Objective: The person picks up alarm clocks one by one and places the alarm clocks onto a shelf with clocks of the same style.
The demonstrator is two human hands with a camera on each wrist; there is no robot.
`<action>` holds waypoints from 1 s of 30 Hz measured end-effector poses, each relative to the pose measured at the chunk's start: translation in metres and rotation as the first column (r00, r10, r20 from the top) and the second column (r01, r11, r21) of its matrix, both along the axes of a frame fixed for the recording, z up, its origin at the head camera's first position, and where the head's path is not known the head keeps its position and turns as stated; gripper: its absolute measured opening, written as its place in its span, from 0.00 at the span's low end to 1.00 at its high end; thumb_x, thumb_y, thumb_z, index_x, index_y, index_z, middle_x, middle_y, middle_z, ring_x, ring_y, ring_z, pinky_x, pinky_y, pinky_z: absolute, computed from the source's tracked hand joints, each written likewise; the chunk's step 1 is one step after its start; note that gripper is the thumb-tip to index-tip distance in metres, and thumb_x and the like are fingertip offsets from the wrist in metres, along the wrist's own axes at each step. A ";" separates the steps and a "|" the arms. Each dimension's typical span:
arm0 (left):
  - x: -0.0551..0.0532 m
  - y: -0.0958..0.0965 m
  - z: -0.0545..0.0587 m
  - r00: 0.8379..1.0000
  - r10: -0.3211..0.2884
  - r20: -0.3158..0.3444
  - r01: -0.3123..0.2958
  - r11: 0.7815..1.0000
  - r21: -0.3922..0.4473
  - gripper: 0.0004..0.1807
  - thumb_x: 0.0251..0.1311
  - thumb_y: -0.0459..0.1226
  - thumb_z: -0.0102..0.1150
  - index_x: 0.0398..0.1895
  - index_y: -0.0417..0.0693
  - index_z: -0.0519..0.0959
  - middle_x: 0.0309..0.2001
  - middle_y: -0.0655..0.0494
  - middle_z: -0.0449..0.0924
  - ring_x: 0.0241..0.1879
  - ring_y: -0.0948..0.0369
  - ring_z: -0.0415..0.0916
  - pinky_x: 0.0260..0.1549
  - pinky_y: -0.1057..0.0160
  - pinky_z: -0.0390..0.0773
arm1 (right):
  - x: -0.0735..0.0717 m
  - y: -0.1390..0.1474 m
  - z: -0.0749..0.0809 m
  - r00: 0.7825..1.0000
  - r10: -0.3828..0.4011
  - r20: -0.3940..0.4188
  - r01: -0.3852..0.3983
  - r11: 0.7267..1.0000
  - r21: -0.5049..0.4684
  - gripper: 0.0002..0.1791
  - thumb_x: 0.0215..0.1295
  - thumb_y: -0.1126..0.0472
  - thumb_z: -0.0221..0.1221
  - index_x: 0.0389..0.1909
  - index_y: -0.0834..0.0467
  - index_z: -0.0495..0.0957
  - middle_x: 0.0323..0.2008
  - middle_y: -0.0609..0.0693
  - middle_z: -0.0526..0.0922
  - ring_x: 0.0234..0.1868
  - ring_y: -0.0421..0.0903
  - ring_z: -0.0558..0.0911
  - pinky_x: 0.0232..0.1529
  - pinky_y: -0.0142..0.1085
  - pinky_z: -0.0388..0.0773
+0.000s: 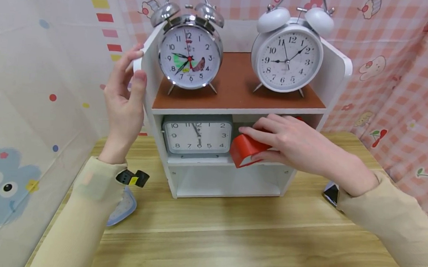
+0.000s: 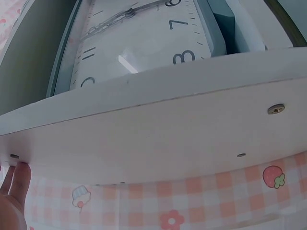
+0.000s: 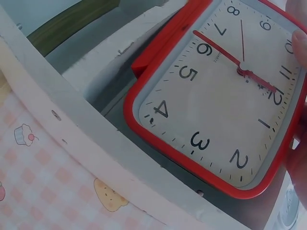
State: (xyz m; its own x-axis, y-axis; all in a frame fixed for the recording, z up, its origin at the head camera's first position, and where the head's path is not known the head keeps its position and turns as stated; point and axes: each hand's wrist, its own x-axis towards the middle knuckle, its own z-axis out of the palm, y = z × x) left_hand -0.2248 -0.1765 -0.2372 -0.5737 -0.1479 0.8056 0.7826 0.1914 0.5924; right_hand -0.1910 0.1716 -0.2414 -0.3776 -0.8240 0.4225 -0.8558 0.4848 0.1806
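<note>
My right hand [image 1: 290, 142] grips a red rectangular clock [image 1: 245, 149] at the front of the shelf unit's middle compartment, beside a grey-blue rectangular clock [image 1: 199, 136]. The right wrist view shows the red clock's white dial [image 3: 211, 96], with fingers [image 3: 298, 48] along one edge. The red clock is tilted and partly over the shelf's front edge. With its fingers [image 2: 19, 184] against the outer side panel [image 2: 144, 139], my left hand [image 1: 124, 103] touches the upper left of the white shelf unit [image 1: 234, 110].
On the brown top stand a silver twin-bell alarm clock [image 1: 190, 54] and a white one [image 1: 287, 56]. A blue-rimmed object [image 1: 124, 207] lies on the wooden table [image 1: 229, 240] at left, partly behind the sleeve. A dark, shiny-edged object [image 1: 331, 193] sits by the right sleeve.
</note>
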 end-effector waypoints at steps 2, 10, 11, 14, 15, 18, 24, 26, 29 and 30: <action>0.000 0.000 0.000 1.000 -0.001 0.001 0.001 1.000 -0.002 0.42 0.64 0.65 0.63 0.68 0.43 0.75 0.75 0.49 0.74 0.71 0.54 0.76 0.65 0.65 0.82 | 0.000 0.001 -0.002 1.000 0.002 -0.022 -0.002 1.000 -0.013 0.38 0.53 0.54 0.80 0.66 0.53 0.81 0.50 0.54 0.87 0.51 0.52 0.83 0.49 0.49 0.86; -0.001 0.001 0.000 1.000 -0.011 -0.009 0.011 1.000 0.007 0.44 0.63 0.67 0.63 0.67 0.43 0.75 0.75 0.50 0.74 0.69 0.55 0.77 0.62 0.67 0.83 | 0.002 0.004 -0.016 0.983 0.022 -0.185 -0.039 0.995 -0.088 0.40 0.50 0.57 0.81 0.66 0.60 0.80 0.53 0.59 0.88 0.51 0.57 0.87 0.50 0.52 0.88; -0.001 0.001 0.000 1.000 -0.010 -0.014 0.010 1.000 0.009 0.44 0.62 0.67 0.63 0.67 0.42 0.75 0.75 0.50 0.74 0.69 0.56 0.77 0.61 0.68 0.83 | 0.002 0.004 -0.018 0.980 0.023 -0.198 -0.041 0.995 -0.090 0.41 0.50 0.57 0.81 0.67 0.60 0.79 0.53 0.59 0.88 0.51 0.57 0.87 0.50 0.52 0.88; -0.001 0.001 0.000 1.000 -0.011 -0.023 0.011 1.000 0.014 0.44 0.63 0.66 0.63 0.67 0.41 0.75 0.75 0.48 0.74 0.68 0.56 0.78 0.61 0.68 0.83 | 0.003 0.003 -0.022 0.975 0.021 -0.222 -0.044 0.994 -0.100 0.41 0.52 0.58 0.80 0.68 0.61 0.78 0.56 0.60 0.88 0.53 0.58 0.87 0.52 0.53 0.88; -0.001 0.001 -0.001 1.000 -0.009 -0.024 0.009 1.000 0.014 0.43 0.63 0.66 0.63 0.67 0.41 0.75 0.75 0.47 0.74 0.68 0.56 0.78 0.61 0.68 0.83 | 0.003 0.003 -0.024 0.974 0.017 -0.227 -0.042 0.994 -0.104 0.40 0.52 0.58 0.79 0.68 0.61 0.78 0.56 0.60 0.88 0.53 0.58 0.87 0.53 0.54 0.87; -0.001 0.000 -0.001 1.000 -0.007 -0.018 0.007 1.000 0.015 0.42 0.64 0.65 0.63 0.67 0.41 0.75 0.74 0.48 0.75 0.69 0.55 0.78 0.62 0.67 0.83 | 0.003 0.001 -0.028 0.968 0.006 -0.252 -0.037 0.993 -0.116 0.39 0.53 0.59 0.79 0.68 0.62 0.78 0.58 0.60 0.88 0.54 0.59 0.88 0.56 0.55 0.86; 0.000 0.000 -0.001 1.000 -0.011 -0.009 0.011 1.000 0.022 0.40 0.65 0.63 0.64 0.67 0.42 0.76 0.75 0.49 0.75 0.69 0.54 0.77 0.62 0.67 0.84 | 0.004 -0.005 -0.036 0.951 -0.022 -0.308 -0.021 0.990 -0.137 0.39 0.52 0.61 0.79 0.67 0.63 0.79 0.60 0.60 0.87 0.57 0.58 0.89 0.60 0.57 0.85; 0.000 0.000 -0.001 1.000 -0.013 -0.009 0.013 1.000 0.022 0.39 0.66 0.63 0.64 0.67 0.42 0.76 0.75 0.48 0.75 0.69 0.54 0.77 0.62 0.67 0.83 | 0.005 -0.005 -0.037 0.950 -0.029 -0.312 -0.014 0.991 -0.135 0.39 0.52 0.62 0.79 0.67 0.63 0.79 0.62 0.60 0.87 0.59 0.58 0.88 0.61 0.57 0.84; 0.000 0.000 0.000 1.000 -0.012 -0.007 0.012 1.000 0.019 0.40 0.66 0.63 0.64 0.67 0.42 0.76 0.75 0.49 0.75 0.70 0.54 0.77 0.63 0.67 0.83 | 0.008 -0.006 -0.038 0.953 -0.032 -0.302 -0.005 0.993 -0.120 0.39 0.54 0.63 0.78 0.69 0.62 0.77 0.65 0.59 0.85 0.62 0.57 0.86 0.63 0.58 0.83; 0.000 0.000 0.000 1.000 -0.011 -0.007 0.011 1.000 0.018 0.40 0.66 0.63 0.64 0.67 0.42 0.76 0.75 0.50 0.75 0.70 0.54 0.77 0.63 0.67 0.83 | 0.009 -0.006 -0.037 0.956 -0.030 -0.292 -0.003 0.994 -0.113 0.40 0.55 0.63 0.77 0.70 0.62 0.76 0.66 0.58 0.84 0.64 0.57 0.85 0.64 0.58 0.82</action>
State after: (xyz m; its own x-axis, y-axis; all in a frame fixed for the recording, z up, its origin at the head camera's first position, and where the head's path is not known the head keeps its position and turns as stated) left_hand -0.2252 -0.1766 -0.2371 -0.5695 -0.1556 0.8071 0.7889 0.1721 0.5899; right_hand -0.1821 0.1660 -0.2788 -0.2343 -0.7611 0.6048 -0.7668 0.5271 0.3663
